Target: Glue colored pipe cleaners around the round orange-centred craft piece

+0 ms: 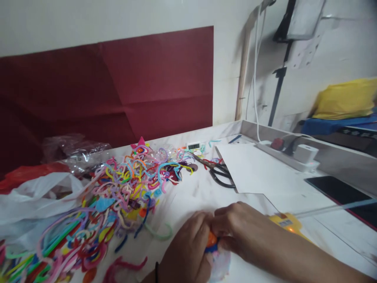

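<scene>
The white worktop (197,186) carries everything, and its largest share goes to a loose heap of coloured fuzzy stems (123,192) at the left. None of those stems is in the fingers; the heap lies unsorted beside a white plastic bag (38,202). A white sheet (265,167) covers part of the right side, overlapping the scissors (220,173), which lie apart from both hands.

The left hand (187,247) is curled around a small piece (212,250), bracing it at the near middle of the worktop. The right hand (231,226) is closed in a pinch at the piece's upper part, thumb against it, though its other fingertips are partly hidden. Beside the right forearm is a yellow tool (284,222), apparently a glue gun, with an orange glow on its body.

On the piece, an orange part (212,239) sits above a blue band (211,249), with a pale part below. These seem put together already, but with both hands pressed to it the work looks unfinished. How much remains cannot be told.
</scene>
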`<state>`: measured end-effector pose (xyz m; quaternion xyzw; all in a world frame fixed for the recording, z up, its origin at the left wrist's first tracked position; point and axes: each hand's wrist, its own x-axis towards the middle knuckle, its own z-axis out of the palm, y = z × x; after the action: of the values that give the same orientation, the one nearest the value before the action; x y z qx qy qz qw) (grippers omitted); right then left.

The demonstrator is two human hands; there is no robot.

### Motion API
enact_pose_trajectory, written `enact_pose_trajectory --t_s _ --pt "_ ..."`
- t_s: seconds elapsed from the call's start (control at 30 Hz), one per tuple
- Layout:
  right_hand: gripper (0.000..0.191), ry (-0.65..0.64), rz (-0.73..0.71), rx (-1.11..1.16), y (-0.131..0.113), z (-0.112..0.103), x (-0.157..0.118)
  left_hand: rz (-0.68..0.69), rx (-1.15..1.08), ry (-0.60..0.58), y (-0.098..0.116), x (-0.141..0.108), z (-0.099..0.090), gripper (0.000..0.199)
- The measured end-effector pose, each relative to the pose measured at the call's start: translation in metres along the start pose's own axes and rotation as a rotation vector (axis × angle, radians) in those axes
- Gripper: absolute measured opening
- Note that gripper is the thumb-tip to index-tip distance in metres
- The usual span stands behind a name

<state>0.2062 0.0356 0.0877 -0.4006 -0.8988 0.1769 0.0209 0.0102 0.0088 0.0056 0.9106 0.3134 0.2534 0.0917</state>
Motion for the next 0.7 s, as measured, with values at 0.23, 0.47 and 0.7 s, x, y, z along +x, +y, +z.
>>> enact_pose_trajectory --t_s 0.23,0.47,0.7 --pt "0.011 -0.043 0.041 0.003 -0.005 0.006 0.002 -0.009 0.040 -0.001 -0.010 -0.004 0.011 0.065" --pt "0.026 0.004 0.037 0.057 0.001 0.010 0.006 0.002 0.125 -0.002 -0.015 -0.011 0.016 0.074" --pt "0.031 0.110 -0.002 0.134 0.015 0.003 0.005 -0.026 -0.027 -0.010 -0.019 -0.011 0.013 0.071"
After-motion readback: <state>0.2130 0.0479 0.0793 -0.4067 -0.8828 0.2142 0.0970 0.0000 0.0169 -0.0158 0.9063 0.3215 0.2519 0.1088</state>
